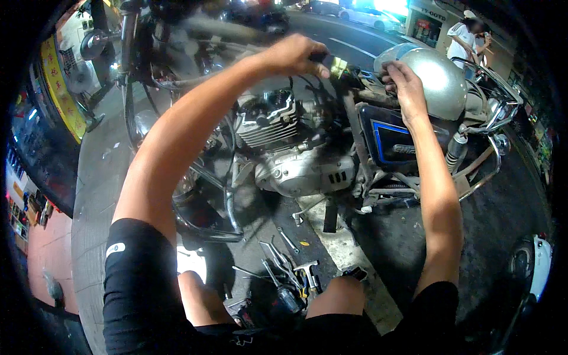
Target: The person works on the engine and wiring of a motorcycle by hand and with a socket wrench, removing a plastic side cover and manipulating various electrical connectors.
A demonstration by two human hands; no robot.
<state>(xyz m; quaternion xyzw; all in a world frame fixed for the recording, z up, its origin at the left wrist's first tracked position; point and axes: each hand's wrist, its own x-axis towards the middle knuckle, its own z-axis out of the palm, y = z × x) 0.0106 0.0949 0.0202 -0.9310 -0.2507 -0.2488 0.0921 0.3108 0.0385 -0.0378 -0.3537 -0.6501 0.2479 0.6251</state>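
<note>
A motorcycle without its fuel tank in place stands before me, its finned engine [278, 121] bared. My left hand [296, 56] reaches over the top of the frame. Its fingers and thumb are closed around something dark that I cannot make out, beside a small yellow-green piece [338, 67]. Over the motorcycle's middle, my right hand [407, 86] is raised with bent fingers apart and nothing visible in them. Just behind it a silver helmet [441, 80] sits on the seat area. Below that hand is a black side cover [390, 139] with blue trim.
On the ground between my knees lie several tools, among them a wrench [288, 241], a hammer [306, 269] and a screwdriver [287, 293]. A chrome crash bar [228, 216] juts toward me. People [464, 38] stand at the far right, and a white car [370, 19] is on the road.
</note>
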